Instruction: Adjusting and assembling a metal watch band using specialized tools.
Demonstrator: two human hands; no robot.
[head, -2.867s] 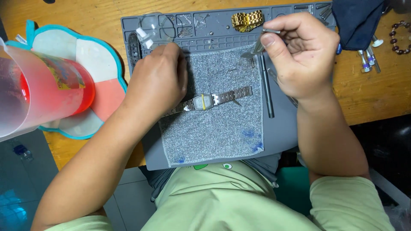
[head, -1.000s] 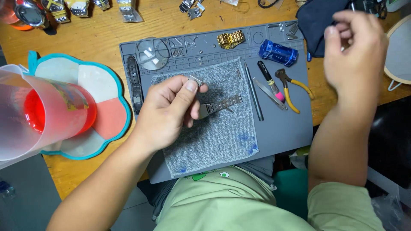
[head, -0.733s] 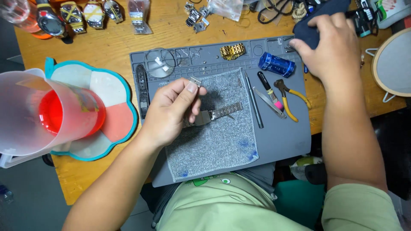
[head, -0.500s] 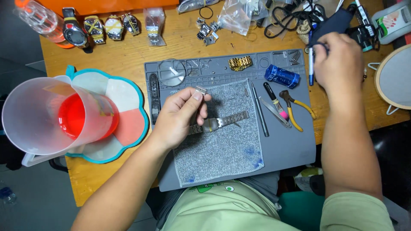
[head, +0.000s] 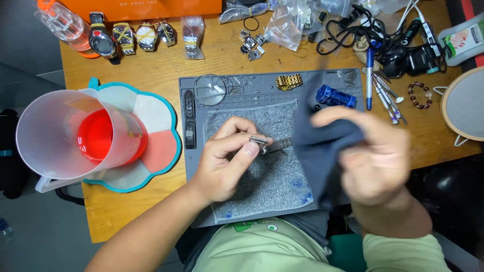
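Wiping step, as I judge it: I should pin the metal watch [head: 269,144] flat so the band cannot twist, and pass the cloth lightly. Left hand [head: 227,163] pinches the watch by its case over the grey felt pad [head: 262,189]. Right hand [head: 375,161], blurred, clutches a dark blue cloth [head: 320,146] just beside the band.

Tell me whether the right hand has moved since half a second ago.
Yes. The right hand, gripping a dark cloth, came down from the mat's far right corner to just right of the grey pad.
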